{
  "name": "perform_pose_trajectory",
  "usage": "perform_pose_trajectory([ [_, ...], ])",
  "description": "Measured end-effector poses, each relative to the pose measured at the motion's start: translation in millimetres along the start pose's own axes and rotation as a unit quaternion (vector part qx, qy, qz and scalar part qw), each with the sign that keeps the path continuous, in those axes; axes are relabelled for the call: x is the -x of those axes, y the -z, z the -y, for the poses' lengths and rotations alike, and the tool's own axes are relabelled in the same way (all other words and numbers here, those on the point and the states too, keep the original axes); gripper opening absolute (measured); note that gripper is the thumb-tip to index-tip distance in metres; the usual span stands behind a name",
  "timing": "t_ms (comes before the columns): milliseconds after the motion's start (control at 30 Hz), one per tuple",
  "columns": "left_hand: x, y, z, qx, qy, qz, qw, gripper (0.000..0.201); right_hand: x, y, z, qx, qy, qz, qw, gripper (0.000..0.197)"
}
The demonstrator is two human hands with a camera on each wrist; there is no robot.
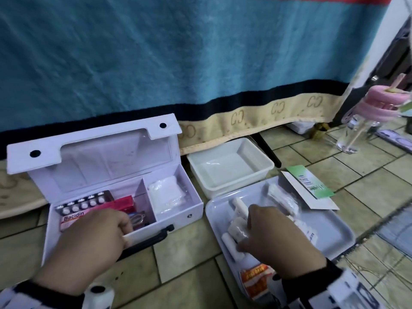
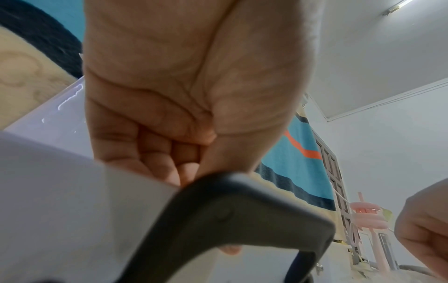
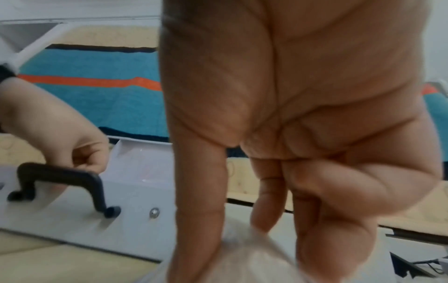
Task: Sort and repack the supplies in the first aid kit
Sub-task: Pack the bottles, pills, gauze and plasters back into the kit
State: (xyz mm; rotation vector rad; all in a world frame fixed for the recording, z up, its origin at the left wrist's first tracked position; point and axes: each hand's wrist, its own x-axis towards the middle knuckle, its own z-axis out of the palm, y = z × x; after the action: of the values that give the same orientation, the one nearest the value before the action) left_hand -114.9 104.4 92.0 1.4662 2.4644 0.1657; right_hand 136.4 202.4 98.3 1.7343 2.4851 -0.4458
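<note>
The white first aid box (image 1: 176, 216) stands open on the tiled floor. Its left compartment holds a blister pack (image 1: 84, 204), a Bacidin carton (image 1: 71, 219), a red carton (image 1: 124, 202) and orange-handled scissors (image 1: 138, 218). A bagged white gauze (image 1: 166, 194) fills the right compartment. My left hand (image 1: 127, 228) grips the box's front wall above the black handle (image 2: 230, 210), fingers curled inside. My right hand (image 1: 245, 239) reaches into a pale tray (image 1: 323, 230) and pinches a plastic-wrapped bandage roll (image 1: 237, 230), seen as a clear packet (image 3: 242, 258) under the fingers.
An empty white tub (image 1: 227, 168) sits behind the tray, against a hanging blue blanket (image 1: 178, 63). A green-and-white packet (image 1: 312, 186) lies at the tray's far corner. An orange-labelled pack (image 1: 256, 279) lies at the tray's near end. A pink-lidded bottle (image 1: 365, 117) stands far right.
</note>
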Motion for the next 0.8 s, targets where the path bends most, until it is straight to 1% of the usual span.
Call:
perform_pose_trajectory([
  [100, 0.9, 0.6, -0.7, 0.006, -0.001, -0.003, 1.0, 0.022, -0.3, -1.5, 5.0, 0.031, 0.0, -0.033, 0.999, 0.022],
  [200, 1.0, -0.7, 0.1, 0.006, 0.0, -0.005, 1.0, 0.02, 1.3, 11.3, 6.1, 0.006, -0.008, -0.034, 0.999, 0.033],
  [267, 0.7, -1.0, 1.1, 0.007, 0.005, -0.008, 1.0, 0.02, 2.7, 29.5, 9.6, -0.024, 0.004, -0.046, 0.999, 0.036],
  [300, 0.8, -0.8, 1.0, 0.01, 0.008, -0.006, 1.0, 0.02, 2.9, 39.0, 12.9, -0.052, 0.024, -0.05, 0.997, 0.037],
  [367, 0.2, -0.5, 1.0, 0.017, 0.009, -0.002, 1.0, 0.021, -1.2, 56.6, 24.6, -0.108, 0.091, -0.065, 0.988, 0.037],
  [467, 0.7, -0.6, 1.6, 0.019, 0.006, 0.002, 1.0, 0.02, -16.4, 66.0, 51.9, -0.13, 0.187, -0.112, 0.967, 0.036],
  [533, 1.2, -0.2, 1.5, 0.024, 0.005, 0.001, 1.0, 0.019, -28.9, 55.9, 71.5, -0.099, 0.233, -0.125, 0.959, 0.033],
  [600, 0.3, 0.0, 2.3, 0.033, 0.004, 0.004, 0.999, 0.02, -42.5, 36.8, 87.4, -0.024, 0.272, -0.13, 0.953, 0.038],
  [667, -0.3, -0.1, 3.3, 0.039, 0.008, 0.01, 0.999, 0.022, -52.8, 19.1, 97.3, 0.057, 0.293, -0.12, 0.947, 0.04],
  [733, -0.6, -0.5, 3.9, 0.037, 0.011, 0.005, 0.999, 0.022, -57.7, 4.8, 100.3, 0.108, 0.3, -0.078, 0.945, 0.04],
  [800, 0.0, -1.3, 4.5, 0.03, 0.01, 0.0, 0.999, 0.02, -58.3, -3.7, 97.5, 0.126, 0.299, -0.029, 0.945, 0.038],
])
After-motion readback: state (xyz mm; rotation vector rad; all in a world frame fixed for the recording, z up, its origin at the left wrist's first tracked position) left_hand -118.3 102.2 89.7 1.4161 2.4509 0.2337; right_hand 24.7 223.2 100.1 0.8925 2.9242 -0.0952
